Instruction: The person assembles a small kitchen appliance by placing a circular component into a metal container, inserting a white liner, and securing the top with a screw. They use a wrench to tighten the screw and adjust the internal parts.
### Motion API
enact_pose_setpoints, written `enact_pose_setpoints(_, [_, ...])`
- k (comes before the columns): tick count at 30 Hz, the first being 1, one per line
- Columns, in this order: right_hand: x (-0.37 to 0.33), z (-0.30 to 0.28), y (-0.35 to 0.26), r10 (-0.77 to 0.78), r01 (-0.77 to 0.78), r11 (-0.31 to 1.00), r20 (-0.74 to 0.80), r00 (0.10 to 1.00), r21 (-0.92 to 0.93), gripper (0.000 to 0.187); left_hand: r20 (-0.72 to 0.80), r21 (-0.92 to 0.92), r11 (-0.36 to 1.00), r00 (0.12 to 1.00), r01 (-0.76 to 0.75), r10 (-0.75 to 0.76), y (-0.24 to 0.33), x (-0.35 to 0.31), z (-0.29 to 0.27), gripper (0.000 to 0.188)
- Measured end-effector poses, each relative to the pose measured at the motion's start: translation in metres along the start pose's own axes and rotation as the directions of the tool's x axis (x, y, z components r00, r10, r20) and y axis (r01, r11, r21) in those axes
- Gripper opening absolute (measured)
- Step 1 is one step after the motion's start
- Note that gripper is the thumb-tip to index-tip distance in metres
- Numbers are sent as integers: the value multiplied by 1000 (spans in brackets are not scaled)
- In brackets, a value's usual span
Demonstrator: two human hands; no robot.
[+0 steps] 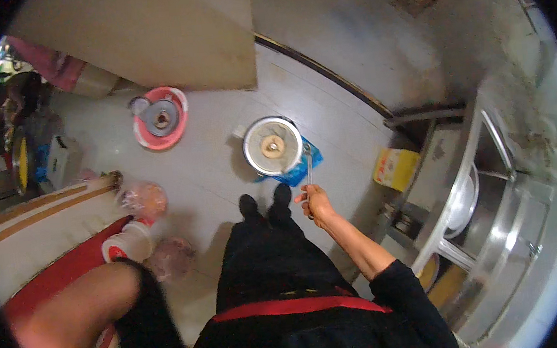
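Observation:
My right hand grips the lower end of a slim metal wrench. Its ring-shaped head is at the right rim of a round metal vessel; I cannot tell whether they touch. Inside the vessel, a tan disc with a small metal piece at its centre shows. The vessel stands in front of my feet, beside a blue plastic bag that is partly under it. At the lower left, my left hand is smeared by motion, its fingers hidden, near a red-edged surface.
A pink basin with grey metal parts stands on the floor at far left. A white tub and clear plastic bags lie by the left counter. On the right are a yellow box and a metal rack. A large panel rises ahead.

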State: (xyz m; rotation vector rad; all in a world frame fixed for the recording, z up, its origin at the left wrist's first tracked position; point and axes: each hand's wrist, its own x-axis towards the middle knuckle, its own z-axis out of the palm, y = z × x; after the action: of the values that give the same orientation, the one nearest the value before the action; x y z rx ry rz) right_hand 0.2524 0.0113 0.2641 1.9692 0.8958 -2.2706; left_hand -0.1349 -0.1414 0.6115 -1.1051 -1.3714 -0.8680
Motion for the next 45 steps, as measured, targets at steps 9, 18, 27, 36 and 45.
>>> enact_pose_setpoints(9, [122,26,59,80,-79,996,38,996,-39,25,932,208,828,151,521,-329,171,-474,119,23])
enact_pose_setpoints(18, [185,61,134,-183,188,982,-160,970,17,32,849,448,661,-55,603,-526,247,-566,137,39])
enact_pose_setpoints(27, [202,88,147,-276,292,955,-201,940,52,30,892,410,671,-119,618,-436,234,-563,149,32])
enact_pose_setpoints(36, [196,113,136,-41,75,966,-141,989,248,32,843,538,719,-254,440,-475,243,-561,112,38])
enact_pose_setpoints(45, [201,99,142,-81,112,969,-145,986,222,31,803,547,552,-208,630,-559,229,-576,115,33])
